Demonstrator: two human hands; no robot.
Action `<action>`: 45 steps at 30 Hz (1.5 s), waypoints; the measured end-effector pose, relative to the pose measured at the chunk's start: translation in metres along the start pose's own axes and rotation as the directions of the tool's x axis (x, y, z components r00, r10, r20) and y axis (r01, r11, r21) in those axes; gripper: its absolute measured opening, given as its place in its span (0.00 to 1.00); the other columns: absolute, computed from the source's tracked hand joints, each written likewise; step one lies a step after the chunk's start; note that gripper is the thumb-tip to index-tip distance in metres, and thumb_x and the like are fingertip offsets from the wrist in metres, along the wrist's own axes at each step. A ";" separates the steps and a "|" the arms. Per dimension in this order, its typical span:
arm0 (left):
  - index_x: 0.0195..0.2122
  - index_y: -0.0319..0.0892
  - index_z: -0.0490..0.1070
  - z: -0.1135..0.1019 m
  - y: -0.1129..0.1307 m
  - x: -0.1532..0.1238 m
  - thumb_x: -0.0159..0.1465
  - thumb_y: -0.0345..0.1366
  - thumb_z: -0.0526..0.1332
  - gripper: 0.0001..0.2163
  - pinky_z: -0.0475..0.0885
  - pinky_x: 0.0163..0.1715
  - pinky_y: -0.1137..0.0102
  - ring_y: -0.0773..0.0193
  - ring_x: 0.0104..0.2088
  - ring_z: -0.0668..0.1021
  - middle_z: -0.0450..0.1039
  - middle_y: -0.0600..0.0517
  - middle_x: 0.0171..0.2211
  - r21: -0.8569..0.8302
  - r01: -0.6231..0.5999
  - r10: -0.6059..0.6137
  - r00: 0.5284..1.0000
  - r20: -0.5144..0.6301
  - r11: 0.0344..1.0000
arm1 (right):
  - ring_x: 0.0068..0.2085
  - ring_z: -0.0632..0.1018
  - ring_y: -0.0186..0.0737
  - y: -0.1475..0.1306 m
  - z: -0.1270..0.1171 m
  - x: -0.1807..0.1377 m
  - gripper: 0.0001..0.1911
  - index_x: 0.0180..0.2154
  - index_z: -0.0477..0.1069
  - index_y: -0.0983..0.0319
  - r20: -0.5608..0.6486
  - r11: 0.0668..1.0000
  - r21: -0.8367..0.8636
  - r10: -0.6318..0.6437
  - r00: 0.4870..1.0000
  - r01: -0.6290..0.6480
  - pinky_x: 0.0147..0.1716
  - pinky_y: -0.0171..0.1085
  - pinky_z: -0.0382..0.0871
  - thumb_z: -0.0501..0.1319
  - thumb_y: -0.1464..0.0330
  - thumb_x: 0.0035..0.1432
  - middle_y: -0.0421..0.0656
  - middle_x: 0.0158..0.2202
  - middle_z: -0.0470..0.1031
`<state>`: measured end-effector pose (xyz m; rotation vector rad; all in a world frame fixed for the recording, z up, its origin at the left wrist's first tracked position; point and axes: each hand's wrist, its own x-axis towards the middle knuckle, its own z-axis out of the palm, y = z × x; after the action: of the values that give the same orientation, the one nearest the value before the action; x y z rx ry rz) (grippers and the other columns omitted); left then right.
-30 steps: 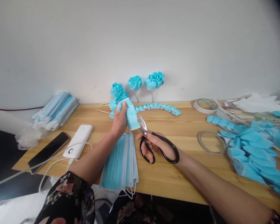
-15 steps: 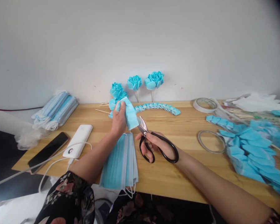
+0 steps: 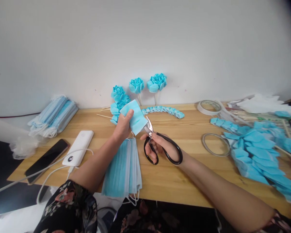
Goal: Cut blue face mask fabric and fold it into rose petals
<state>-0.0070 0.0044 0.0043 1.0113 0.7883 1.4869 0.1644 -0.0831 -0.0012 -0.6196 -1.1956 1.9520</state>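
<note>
My left hand [image 3: 123, 127] is closed on a folded blue mask piece [image 3: 135, 116], held up above the wooden table [image 3: 179, 181]. My right hand [image 3: 160, 149] grips black-handled scissors [image 3: 160, 145], whose blades reach the lower right edge of the mask piece. Under my left wrist lies a stack of blue face masks [image 3: 123, 168] hanging over the table's front edge.
Three blue fabric roses [image 3: 135, 86] lean on the wall, with a folded blue strip [image 3: 163, 110] below. At the left are a mask pile [image 3: 52, 115], a white power bank [image 3: 78, 147] and a phone [image 3: 47, 158]. Tape rolls [image 3: 208, 106] and folded blue pieces [image 3: 257, 152] fill the right.
My left hand has turned the mask piece flatter and tilted it to the right. The scissors have moved up and their blades now meet its edge.
</note>
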 end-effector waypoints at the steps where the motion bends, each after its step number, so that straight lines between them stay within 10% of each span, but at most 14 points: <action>1: 0.43 0.42 0.70 0.001 0.003 0.000 0.50 0.49 0.72 0.24 0.76 0.38 0.68 0.61 0.35 0.80 0.77 0.51 0.36 -0.007 0.016 -0.016 0.999 0.032 1.000 | 0.19 0.73 0.32 0.000 -0.001 0.000 0.25 0.48 0.69 0.63 -0.008 1.000 0.009 0.001 1.000 -0.001 0.18 0.32 0.70 0.56 0.50 0.62 0.40 0.26 0.76; 7: 0.44 0.42 0.71 0.001 0.012 0.000 0.47 0.37 0.75 0.23 0.76 0.37 0.69 0.62 0.33 0.80 0.78 0.54 0.31 -0.023 0.052 -0.050 0.995 0.083 0.998 | 0.18 0.73 0.31 -0.003 -0.001 0.001 0.27 0.46 0.70 0.64 -0.025 1.000 -0.011 -0.012 1.000 0.011 0.17 0.31 0.69 0.57 0.48 0.60 0.40 0.26 0.76; 36: 0.46 0.42 0.72 -0.003 0.003 0.001 0.47 0.39 0.75 0.25 0.76 0.41 0.67 0.62 0.37 0.80 0.78 0.53 0.33 0.073 -0.001 -0.003 0.999 0.051 0.997 | 0.18 0.71 0.31 -0.010 -0.001 0.001 0.26 0.44 0.69 0.64 -0.093 0.996 -0.087 -0.042 0.995 0.033 0.17 0.31 0.67 0.57 0.48 0.60 0.40 0.25 0.75; 45: 0.46 0.40 0.73 -0.001 0.008 -0.002 0.46 0.42 0.75 0.27 0.76 0.36 0.70 0.62 0.34 0.79 0.78 0.51 0.33 0.117 0.052 -0.075 0.976 0.205 0.992 | 0.18 0.73 0.32 -0.007 -0.006 0.002 0.26 0.46 0.69 0.65 -0.071 0.994 -0.087 -0.073 0.995 0.067 0.17 0.32 0.67 0.56 0.49 0.61 0.41 0.26 0.75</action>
<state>-0.0111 0.0012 0.0109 1.1944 0.7505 1.2689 0.1697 -0.0762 0.0022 -0.6792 -1.2420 1.8122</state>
